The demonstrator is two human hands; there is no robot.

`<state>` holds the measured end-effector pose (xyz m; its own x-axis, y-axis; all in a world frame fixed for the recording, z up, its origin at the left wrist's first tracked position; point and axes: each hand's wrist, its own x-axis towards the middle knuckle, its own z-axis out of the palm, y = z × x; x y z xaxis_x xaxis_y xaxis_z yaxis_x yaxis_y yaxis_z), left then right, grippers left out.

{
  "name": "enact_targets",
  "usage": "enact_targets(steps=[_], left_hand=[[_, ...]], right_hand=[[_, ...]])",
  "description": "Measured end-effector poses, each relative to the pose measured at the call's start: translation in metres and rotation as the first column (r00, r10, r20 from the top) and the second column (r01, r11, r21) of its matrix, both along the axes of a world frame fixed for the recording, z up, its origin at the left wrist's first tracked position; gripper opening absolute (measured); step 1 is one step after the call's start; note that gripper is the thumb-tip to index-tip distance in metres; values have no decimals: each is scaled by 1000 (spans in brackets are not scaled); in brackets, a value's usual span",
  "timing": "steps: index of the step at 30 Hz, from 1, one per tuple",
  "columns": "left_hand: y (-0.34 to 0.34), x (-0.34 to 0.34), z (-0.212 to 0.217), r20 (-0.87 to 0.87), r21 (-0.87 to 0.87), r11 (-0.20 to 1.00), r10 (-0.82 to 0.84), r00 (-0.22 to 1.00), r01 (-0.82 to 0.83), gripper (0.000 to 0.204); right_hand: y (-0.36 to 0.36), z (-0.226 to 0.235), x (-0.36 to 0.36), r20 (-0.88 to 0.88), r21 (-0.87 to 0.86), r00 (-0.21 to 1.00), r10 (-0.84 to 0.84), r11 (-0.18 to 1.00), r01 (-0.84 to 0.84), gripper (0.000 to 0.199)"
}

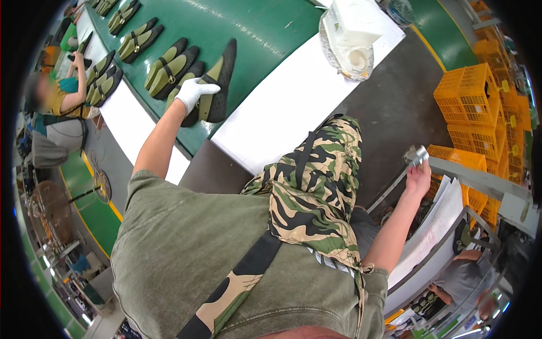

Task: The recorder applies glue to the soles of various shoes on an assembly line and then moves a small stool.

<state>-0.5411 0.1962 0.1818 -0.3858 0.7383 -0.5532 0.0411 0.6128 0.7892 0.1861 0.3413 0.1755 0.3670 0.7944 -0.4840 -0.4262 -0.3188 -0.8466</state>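
Evidently light and flexible, the olive flat shoe (217, 85) is being clasped at mid-sole by the gloved left hand (193, 92), at eleven o'clock; the bare right hand (418, 176) is pinching a small silvery object (419, 154).

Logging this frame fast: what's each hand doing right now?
Left hand: white-gloved, resting on a pair of olive shoes on the green belt; grip cannot be told.
Right hand: bare, closed on a small metal tool.

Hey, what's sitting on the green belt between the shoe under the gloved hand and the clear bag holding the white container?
Nothing: in the head view, the green belt is bare between the shoe under the gloved left hand and the clear bag.
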Motion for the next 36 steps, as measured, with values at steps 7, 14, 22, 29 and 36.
enact_targets(steps=[7,14,22,29,36], left_hand=[[75,98,18,518,742,666,-494,698,-79,78],[123,222,36,-70,870,377,-544,836,318,101],[116,304,94,-439,798,163,-503,744,581,84],[115,332,119,-110,690,452,-707,699,566,80],[127,336,128,-64,534,334,-900,432,777,96]], right_hand=[[6,84,-181,175,229,941,289,918,-324,18],[-2,132,-217,376,332,879,295,842,-425,16],[-23,131,-189,236,266,950,203,927,-264,13],[-34,189,-193,4,502,984,179,850,-156,14],[-14,219,-167,205,746,972,111,625,-229,16]])
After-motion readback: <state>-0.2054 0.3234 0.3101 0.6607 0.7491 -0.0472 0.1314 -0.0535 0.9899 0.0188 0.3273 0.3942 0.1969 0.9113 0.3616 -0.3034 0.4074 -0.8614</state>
